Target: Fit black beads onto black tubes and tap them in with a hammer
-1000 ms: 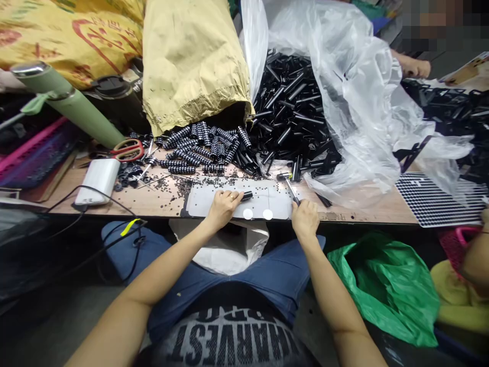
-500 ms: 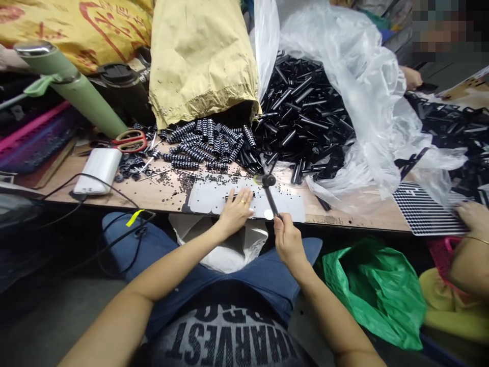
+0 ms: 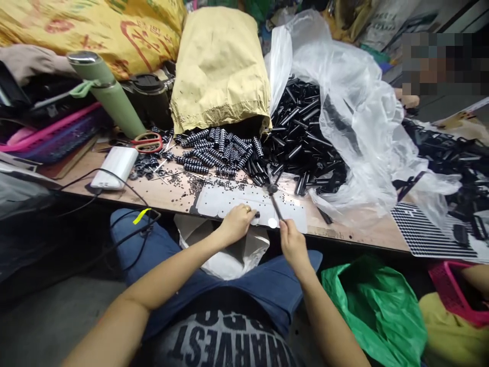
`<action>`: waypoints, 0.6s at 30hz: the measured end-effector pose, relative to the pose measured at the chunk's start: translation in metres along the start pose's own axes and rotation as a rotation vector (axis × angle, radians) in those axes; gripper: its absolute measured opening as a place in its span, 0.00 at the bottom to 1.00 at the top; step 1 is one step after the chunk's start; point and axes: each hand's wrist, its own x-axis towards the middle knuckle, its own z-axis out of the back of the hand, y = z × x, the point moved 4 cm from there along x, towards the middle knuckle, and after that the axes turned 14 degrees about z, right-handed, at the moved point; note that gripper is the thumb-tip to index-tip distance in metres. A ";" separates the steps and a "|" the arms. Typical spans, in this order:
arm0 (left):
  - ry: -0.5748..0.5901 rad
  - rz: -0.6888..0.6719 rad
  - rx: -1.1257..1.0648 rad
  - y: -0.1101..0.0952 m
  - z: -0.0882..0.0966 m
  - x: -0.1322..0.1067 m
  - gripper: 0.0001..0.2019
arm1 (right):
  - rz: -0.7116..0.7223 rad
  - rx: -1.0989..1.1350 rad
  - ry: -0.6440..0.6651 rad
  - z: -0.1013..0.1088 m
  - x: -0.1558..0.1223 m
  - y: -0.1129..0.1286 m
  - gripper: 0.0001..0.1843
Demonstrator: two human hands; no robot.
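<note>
In my right hand [image 3: 293, 244] is the dark handle of a small hammer [image 3: 276, 204]. Its head hovers over, or rests on, a white plastic sheet [image 3: 212, 200]; I cannot tell which. My left hand [image 3: 236, 223], wearing a ring, is closed at the sheet's front edge. A short dark piece [image 3: 257, 214] pokes out past its fingertips, the rest hidden by the fingers. Tiny black bits are strewn over the sheet. Behind it lies a pile of black ribbed rollers [image 3: 221, 148], and to their right a heap of smooth black tubes [image 3: 301, 127].
A yellow paper sack [image 3: 221, 71] and a clear plastic bag [image 3: 362, 117] stand behind. At left are a green flask [image 3: 114, 102], red-handled scissors [image 3: 148, 142] and a white box [image 3: 115, 167] with a cable. A green bag [image 3: 374, 306] hangs at right, near a co-worker's arm [image 3: 477, 279].
My left hand has gone from lying flat on the sheet to closing round a dark piece at its front edge. The view has shifted slightly. The co-worker's hand has left the striped card.
</note>
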 end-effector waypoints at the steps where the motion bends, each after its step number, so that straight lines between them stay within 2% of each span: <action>1: 0.006 0.002 -0.020 0.003 0.008 -0.004 0.14 | -0.046 -0.062 -0.013 0.003 0.000 -0.016 0.20; 3: -0.050 0.125 -0.031 0.020 0.026 -0.003 0.16 | -0.127 -0.188 -0.015 0.005 0.000 -0.048 0.19; 6: -0.262 0.532 0.023 0.064 0.049 0.025 0.23 | -0.179 -0.332 -0.045 0.001 0.003 -0.081 0.19; 8: -0.336 0.745 0.031 0.087 0.053 0.052 0.31 | -0.135 -0.398 -0.102 -0.002 0.007 -0.090 0.20; 10: -0.332 0.847 0.017 0.097 0.048 0.080 0.37 | -0.064 -0.420 -0.164 -0.005 0.013 -0.088 0.20; 12: -0.310 0.873 0.013 0.098 0.040 0.100 0.38 | 0.002 -0.394 -0.208 -0.006 0.019 -0.080 0.20; 14: -0.301 0.854 0.009 0.095 0.033 0.109 0.34 | 0.058 -0.340 -0.232 -0.006 0.025 -0.070 0.19; 16: -0.299 0.784 -0.014 0.091 0.031 0.106 0.30 | 0.113 -0.279 -0.248 -0.007 0.031 -0.061 0.18; 18: -0.311 0.640 -0.029 0.086 0.033 0.092 0.31 | 0.148 -0.221 -0.271 -0.007 0.038 -0.055 0.18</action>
